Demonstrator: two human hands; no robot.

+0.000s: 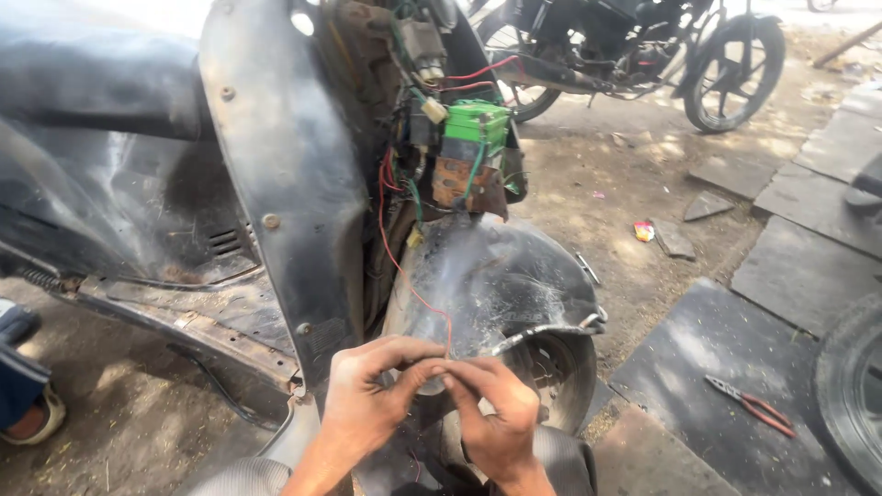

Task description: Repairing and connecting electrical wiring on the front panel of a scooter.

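Fingers [439, 370] of both hands pinch the loose lower end of a thin red wire [397, 262], the left hand [367, 404] and right hand [496, 418] meeting tip to tip just in front of a dusty black scooter front mudguard [487, 276]. The wire climbs from the fingertips along the opened front of the black scooter [276, 165] to a tangle of cables beside a green box-shaped electrical unit [476, 124]. Below the mudguard sits the front wheel [551, 372]. On dark stone slabs [726, 354] toward the ground's right edge lie red-handled pliers [751, 405]. A parked black motorcycle [643, 46] stands well apart at the top edge.
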